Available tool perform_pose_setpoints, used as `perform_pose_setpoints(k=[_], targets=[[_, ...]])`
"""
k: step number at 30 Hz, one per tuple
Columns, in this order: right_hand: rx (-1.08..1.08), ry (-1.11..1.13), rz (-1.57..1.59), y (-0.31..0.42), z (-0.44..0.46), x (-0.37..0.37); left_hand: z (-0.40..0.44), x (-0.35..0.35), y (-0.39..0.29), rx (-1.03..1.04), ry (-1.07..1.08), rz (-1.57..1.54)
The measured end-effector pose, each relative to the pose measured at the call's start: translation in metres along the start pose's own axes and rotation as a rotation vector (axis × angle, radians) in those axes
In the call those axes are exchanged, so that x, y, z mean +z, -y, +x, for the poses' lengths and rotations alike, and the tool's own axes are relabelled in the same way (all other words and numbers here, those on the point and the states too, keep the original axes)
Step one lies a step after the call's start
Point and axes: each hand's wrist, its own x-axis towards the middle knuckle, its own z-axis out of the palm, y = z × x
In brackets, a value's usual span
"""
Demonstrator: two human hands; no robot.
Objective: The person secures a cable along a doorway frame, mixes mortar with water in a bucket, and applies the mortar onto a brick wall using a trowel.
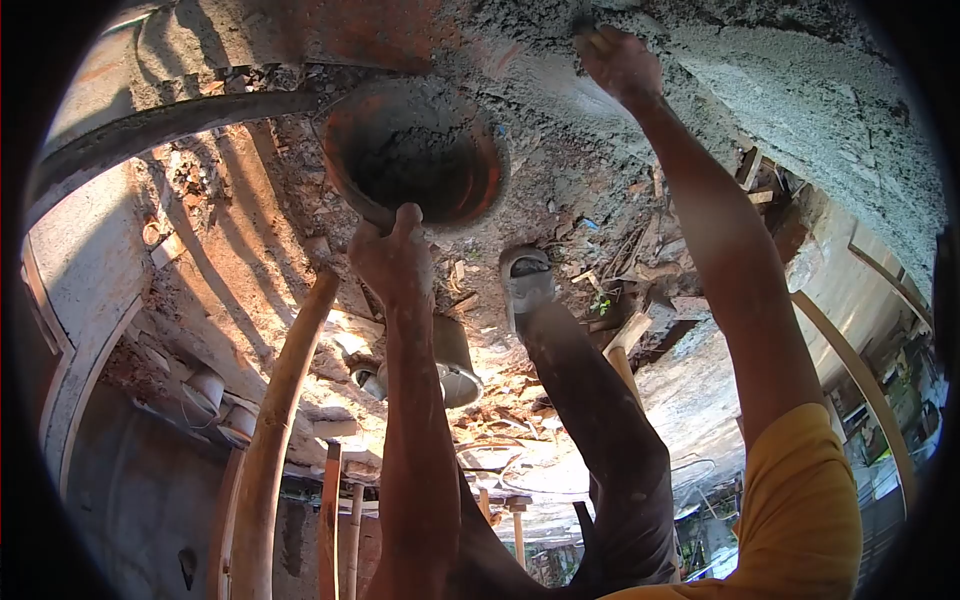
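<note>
My left hand is closed on the near rim of a round bucket, its thumb over the edge. Tilted toward me, the bucket holds dark grey wet mortar and has reddish smears on its inner wall. Up at the rough grey plastered surface, my right hand is closed around a small tool with a dark end. The tool is blurred and partly hidden by the fingers, so its exact kind does not show.
Rubble and wood scraps cover the ground around my shoe. A wooden pole slants up at the left. Behind my left forearm stands another grey bucket. A curved-looking beam crosses the upper left.
</note>
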Motion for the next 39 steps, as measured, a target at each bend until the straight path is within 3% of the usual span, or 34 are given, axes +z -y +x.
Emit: perform_pose_setpoints(k=[3, 7, 9, 11, 13, 17, 20, 23, 26, 29, 31, 34, 36, 39], targets=[[0.134, 0.014, 0.219, 0.067, -0.032, -0.084, 0.003, 0.003, -0.003, 0.02, 0.002, 0.076], [-0.149, -0.276, 0.417, 0.079, -0.056, -0.058, 0.009, -0.008, 0.017, 0.01, -0.032, 0.002], [0.075, -0.089, 0.777, 0.079, -0.044, -0.051, 0.014, -0.011, 0.018, 0.0, -0.048, -0.102], [0.684, 0.56, 1.384, 0.109, -0.027, -0.061, 0.004, -0.016, 0.014, -0.067, -0.036, -0.195], [0.67, 0.585, 1.502, 0.131, -0.01, -0.043, -0.005, -0.017, 0.007, -0.112, -0.05, -0.255], [0.682, 0.482, 1.606, 0.102, -0.017, -0.005, -0.002, -0.028, 0.01, -0.151, -0.023, -0.223], [1.037, 0.326, 1.726, 0.044, -0.074, -0.016, 0.011, -0.027, 0.011, -0.102, -0.001, -0.188], [1.101, 0.204, 1.681, 0.04, -0.114, -0.022, 0.01, -0.018, 0.002, -0.095, 0.008, -0.134], [0.303, 0.345, 0.744, 0.002, -0.145, 0.033, 0.011, -0.015, -0.015, -0.113, 0.04, -0.012], [-0.073, 0.005, 0.458, -0.058, -0.147, 0.064, 0.026, -0.02, -0.012, -0.082, 0.116, 0.107], [0.118, 0.048, 0.415, -0.086, -0.119, 0.048, 0.022, -0.018, -0.022, -0.106, 0.105, 0.039], [0.119, 0.066, 0.426, -0.118, -0.088, 0.046, 0.025, -0.019, -0.021, -0.09, 0.134, 0.04], [0.187, -0.049, 0.366, -0.133, -0.069, 0.072, 0.026, -0.016, -0.025, -0.072, 0.138, 0.06], [0.493, 0.161, 0.374, -0.084, -0.066, 0.012, 0.034, -0.016, -0.018, -0.032, 0.135, 0.165]])
